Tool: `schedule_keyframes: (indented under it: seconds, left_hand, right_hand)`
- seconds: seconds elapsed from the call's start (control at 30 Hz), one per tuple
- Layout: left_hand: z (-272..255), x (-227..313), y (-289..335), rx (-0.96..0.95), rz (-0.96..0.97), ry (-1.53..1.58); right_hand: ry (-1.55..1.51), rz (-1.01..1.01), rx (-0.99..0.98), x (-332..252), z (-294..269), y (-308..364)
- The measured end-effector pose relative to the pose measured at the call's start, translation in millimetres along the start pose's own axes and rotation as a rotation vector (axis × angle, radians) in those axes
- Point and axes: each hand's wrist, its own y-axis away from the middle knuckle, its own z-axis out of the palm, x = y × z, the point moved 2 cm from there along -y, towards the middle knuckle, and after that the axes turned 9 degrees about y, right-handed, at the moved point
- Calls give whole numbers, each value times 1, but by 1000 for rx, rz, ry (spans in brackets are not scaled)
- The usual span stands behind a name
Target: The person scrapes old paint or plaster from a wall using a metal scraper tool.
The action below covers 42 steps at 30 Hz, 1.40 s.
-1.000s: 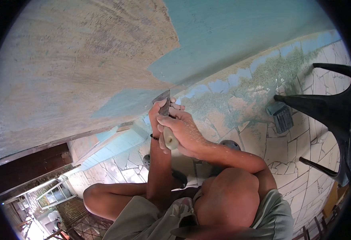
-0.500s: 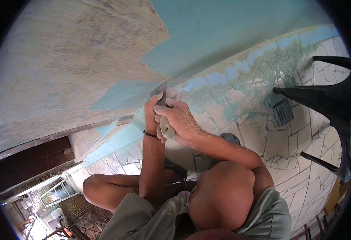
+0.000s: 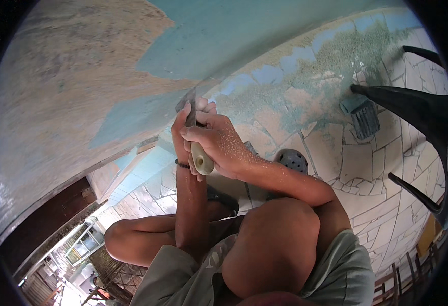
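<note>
A scraper [image 3: 199,155] with a pale handle and a flat metal blade is gripped by both of my hands. My right hand [image 3: 218,140] wraps round the handle, its back speckled with pale dust. My left hand [image 3: 179,130], below a dark beaded bracelet, closes on the scraper from the other side, its thumb lying along the blade. The blade's end meets the wall [image 3: 71,86] low down, by a remaining patch of turquoise paint [image 3: 127,115]. Most of that wall section is bare and beige. The left fingers are partly hidden behind the right hand.
Paint flakes and dust [image 3: 331,66] cover the floor along the wall's foot. A ribbed grey-green block [image 3: 365,121] lies beside the legs of a dark plastic chair [image 3: 412,104]. My dark perforated shoe [image 3: 291,160] rests on the pale stone floor. A reddish-brown step [image 3: 45,214] is at the left.
The view has turned slightly, so the wall and both hands appear further left. My hands keep their grip on the scraper, with its blade still at the wall. More of my shoe shows.
</note>
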Motion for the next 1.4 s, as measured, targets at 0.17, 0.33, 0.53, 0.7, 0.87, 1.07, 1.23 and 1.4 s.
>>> schedule_keyframes:
  seconds: [0.17, 0.33, 0.53, 0.7, 0.87, 1.07, 1.23, 1.4]
  left_hand:
    - [28, -6, -2, 275, 354, -618]
    - [22, -5, -11, 359, 346, -606]
    - [21, -15, -8, 295, 297, -602]
    - [5, -16, -25, 475, 333, -521]
    - [-16, -16, -29, 242, 239, -415]
    - [-22, -15, -38, 282, 275, -627]
    - [5, -32, -25, 406, 316, -297]
    - [-25, -11, -22, 243, 312, -354]
  right_hand:
    - [388, -151, 109, -6, -1, 0]
    - [178, -126, 101, 5, 3, -14]
    - [0, -62, 87, 9, -11, -9]
    - [-54, 16, 79, 11, -21, -23]
    - [178, -82, 118, 15, -28, -14]
    - [-19, 65, 98, 19, -36, -31]
    - [335, 5, 178, 15, -32, -16]
    - [538, -68, 172, 14, -15, -14]
